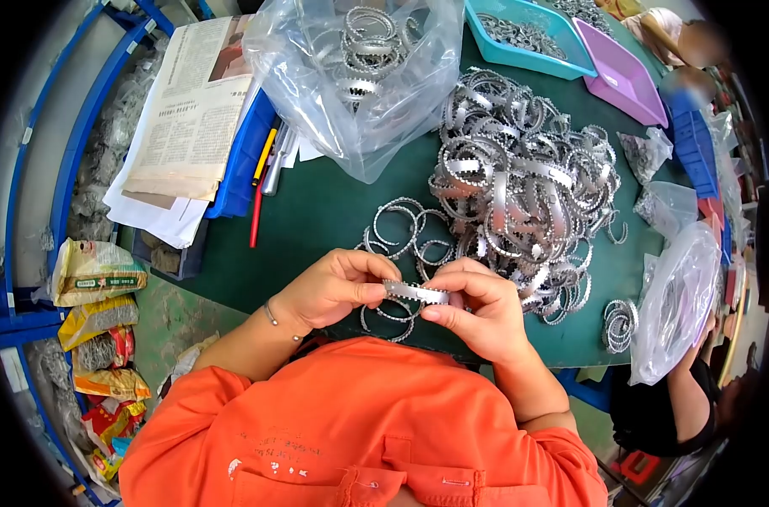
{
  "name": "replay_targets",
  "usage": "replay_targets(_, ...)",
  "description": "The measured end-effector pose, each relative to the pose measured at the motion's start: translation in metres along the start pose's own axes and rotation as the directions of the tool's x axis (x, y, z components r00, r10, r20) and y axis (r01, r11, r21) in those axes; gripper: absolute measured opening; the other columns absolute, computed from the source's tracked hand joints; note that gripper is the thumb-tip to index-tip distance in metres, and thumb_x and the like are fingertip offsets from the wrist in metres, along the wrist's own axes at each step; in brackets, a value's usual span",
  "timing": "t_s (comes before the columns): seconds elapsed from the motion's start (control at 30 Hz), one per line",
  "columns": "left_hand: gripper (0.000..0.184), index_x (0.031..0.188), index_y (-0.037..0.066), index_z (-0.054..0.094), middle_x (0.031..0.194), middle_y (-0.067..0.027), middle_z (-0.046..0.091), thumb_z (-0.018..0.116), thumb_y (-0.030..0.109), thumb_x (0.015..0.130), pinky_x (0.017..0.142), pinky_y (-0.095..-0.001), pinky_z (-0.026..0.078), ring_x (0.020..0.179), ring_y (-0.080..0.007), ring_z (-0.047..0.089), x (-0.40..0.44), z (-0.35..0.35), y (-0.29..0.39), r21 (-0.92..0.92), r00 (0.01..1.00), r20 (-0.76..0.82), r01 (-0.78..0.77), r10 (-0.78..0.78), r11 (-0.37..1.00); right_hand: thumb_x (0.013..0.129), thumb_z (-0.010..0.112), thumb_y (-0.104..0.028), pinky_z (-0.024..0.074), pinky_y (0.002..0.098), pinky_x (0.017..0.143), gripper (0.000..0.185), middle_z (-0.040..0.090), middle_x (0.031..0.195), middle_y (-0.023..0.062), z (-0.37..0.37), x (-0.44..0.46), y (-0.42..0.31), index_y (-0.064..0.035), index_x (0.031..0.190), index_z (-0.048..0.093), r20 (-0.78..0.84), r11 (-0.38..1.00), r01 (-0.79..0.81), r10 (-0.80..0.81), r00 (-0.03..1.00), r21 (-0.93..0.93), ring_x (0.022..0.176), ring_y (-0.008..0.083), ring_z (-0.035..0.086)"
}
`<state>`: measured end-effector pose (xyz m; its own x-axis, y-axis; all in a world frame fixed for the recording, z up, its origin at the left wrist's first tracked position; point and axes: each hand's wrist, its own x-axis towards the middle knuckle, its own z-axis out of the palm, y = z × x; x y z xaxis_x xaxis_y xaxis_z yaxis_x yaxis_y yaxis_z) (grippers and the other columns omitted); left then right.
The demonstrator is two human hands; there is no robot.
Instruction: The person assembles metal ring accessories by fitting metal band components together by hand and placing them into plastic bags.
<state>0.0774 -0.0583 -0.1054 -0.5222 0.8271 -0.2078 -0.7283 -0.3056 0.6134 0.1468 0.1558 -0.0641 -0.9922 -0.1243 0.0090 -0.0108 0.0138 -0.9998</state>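
Close to my body, at the table's front edge, a toothed metal ring (414, 292) is held between both hands. My left hand (338, 289) pinches its left end between thumb and fingers. On the opposite end, the thumb and fingers of my right hand (479, 306) are closed. The ring is turned edge-on, so its full shape is hidden. Several loose toothed rings (394, 226) lie just beyond my hands. Right behind my right hand rises a large tangled heap of the same rings (519, 190).
On the green table (317, 211) stand a clear plastic bag (317, 110) of rings, a teal tray (532, 38), a pink tray (621, 72), a newspaper (190, 101) and a red pen (256, 215). A small ring stack (619, 326) sits right. Another person's arm (690, 393) is beyond it.
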Motion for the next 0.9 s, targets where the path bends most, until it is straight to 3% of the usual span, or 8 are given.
replay_targets(0.2,0.025,0.103,0.0,0.061,0.11,-0.0112,0.058,0.066,0.004,0.079,0.076,-0.0251,0.047,0.086,-0.012,0.055,0.005,0.012,-0.001,0.226,0.976,-0.034,-0.202,0.215,0.953,0.077,0.068,-0.004,0.0353,0.02,0.051,0.008,0.057,0.078,0.0025,-0.008,-0.001,-0.012,-0.0018,0.085,0.066,0.087,0.998,0.005,0.001,0.996,-0.064,0.057,0.0059,0.044)
replay_targets(0.33,0.037,0.115,-0.001,0.055,0.112,-0.0067,0.058,0.065,0.002,0.079,0.071,-0.0196,0.046,0.078,-0.0065,0.053,0.003,0.015,0.008,0.338,0.974,-0.159,-0.098,0.159,0.936,0.073,0.067,-0.001,0.0374,0.0215,0.055,0.007,0.059,0.077,0.0048,-0.036,0.004,-0.067,-0.0006,0.08,0.065,0.139,0.999,0.043,-0.041,0.989,-0.015,0.062,0.0098,0.049)
replay_targets(0.43,0.026,0.108,-0.002,0.058,0.098,-0.0028,0.061,0.063,0.001,0.082,0.069,-0.0177,0.045,0.075,-0.0034,0.052,0.002,0.019,0.008,0.454,0.961,-0.177,-0.113,0.213,0.884,0.076,0.065,-0.005,0.0377,0.0207,0.061,0.006,0.056,0.074,0.0009,-0.057,0.027,-0.1,-0.0012,0.077,0.062,-0.159,0.998,0.049,-0.041,0.986,0.045,0.068,0.0085,0.05)
replay_targets(0.53,0.022,0.104,-0.001,0.059,0.097,-0.0021,0.061,0.063,0.002,0.083,0.068,-0.0173,0.045,0.075,-0.0029,0.052,-0.002,0.018,0.003,0.497,0.957,-0.175,-0.118,0.233,0.859,0.079,0.066,-0.015,0.0266,0.0192,0.04,0.017,0.05,0.061,-0.0021,-0.094,0.086,-0.112,0.0005,0.086,0.061,-0.414,0.999,0.043,-0.052,0.909,-0.032,0.045,0.0037,0.038)
replay_targets(0.6,0.021,0.104,-0.001,0.06,0.097,-0.0016,0.061,0.063,0.003,0.083,0.067,-0.017,0.045,0.074,-0.0027,0.052,-0.004,0.018,0.002,0.516,0.95,-0.188,-0.119,0.248,0.848,0.08,0.066,-0.019,0.0249,0.0202,0.04,0.021,0.046,0.056,-0.0037,-0.123,0.131,-0.116,0.0013,0.084,0.061,-0.487,0.99,0.08,-0.127,0.864,-0.115,0.043,0.0045,0.036)
replay_targets(0.7,0.019,0.101,0.001,0.061,0.095,-0.0012,0.061,0.064,0.003,0.082,0.066,-0.017,0.044,0.073,-0.0027,0.052,-0.009,0.017,0.001,0.534,0.942,-0.188,-0.139,0.278,0.834,0.084,0.061,-0.015,0.0412,0.0227,0.051,0.029,0.057,0.084,0.0064,-0.155,0.182,-0.11,0.006,0.103,0.056,-0.529,0.982,0.156,-0.187,0.828,-0.103,0.065,0.0109,0.054)
replay_targets(0.8,0.024,0.099,0.003,0.063,0.087,-0.003,0.057,0.07,0.006,0.076,0.061,-0.0187,0.042,0.068,-0.0054,0.052,-0.02,0.018,0.007,0.843,0.922,-0.116,-0.105,0.369,0.527,0.087,0.056,-0.01,0.0513,0.029,0.069,0.04,0.053,0.115,0.0139,-0.16,0.181,-0.098,0.0073,0.122,0.046,-0.517,0.976,0.167,-0.217,0.828,-0.141,0.093,0.02,0.059)
replay_targets(0.9,0.037,0.104,0.003,0.06,0.098,-0.0074,0.054,0.073,0.01,0.07,0.066,-0.0283,0.045,0.074,-0.0185,0.054,-0.023,0.022,0.012,0.96,0.961,-0.005,-0.073,0.276,0.271,0.085,0.056,-0.008,0.0494,0.0254,0.067,0.033,0.058,0.108,0.0099,-0.119,0.138,-0.101,0.0039,0.116,0.053,-0.401,0.948,0.161,-0.265,0.877,-0.274,0.089,0.0167,0.06)
